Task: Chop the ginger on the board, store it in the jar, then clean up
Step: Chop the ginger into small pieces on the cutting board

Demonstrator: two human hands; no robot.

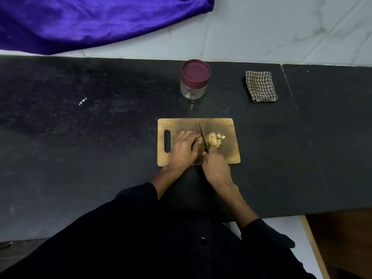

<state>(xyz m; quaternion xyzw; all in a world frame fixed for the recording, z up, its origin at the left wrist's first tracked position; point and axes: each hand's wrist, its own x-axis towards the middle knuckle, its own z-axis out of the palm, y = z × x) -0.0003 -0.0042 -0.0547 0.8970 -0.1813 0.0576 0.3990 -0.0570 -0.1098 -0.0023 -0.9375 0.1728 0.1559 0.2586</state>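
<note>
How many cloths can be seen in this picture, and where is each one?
2. A checked cloth lies folded on the dark counter, to the right of the jar. A purple cloth is spread behind the counter, top left. None seems hidden.

The worktop [100, 137] is black stone with faint grey speckling and a small white mark left of centre. At centre, the board [225, 127] is tan wood, darkened and stained brown across its middle. The ginger [213, 138] on it is pale yellow. The knife [203, 135] has a dark blade and what looks like a black handle, though it is mostly hidden. Above, the jar [193, 91] is clear with a maroon lid [195, 70]. At upper right, the cloth [261, 86] is checked brown and cream. At upper left, shiny violet fabric [90, 21] lies on a white, grey-veined wall [281, 27]. The sleeves [141, 198] are black.
</note>
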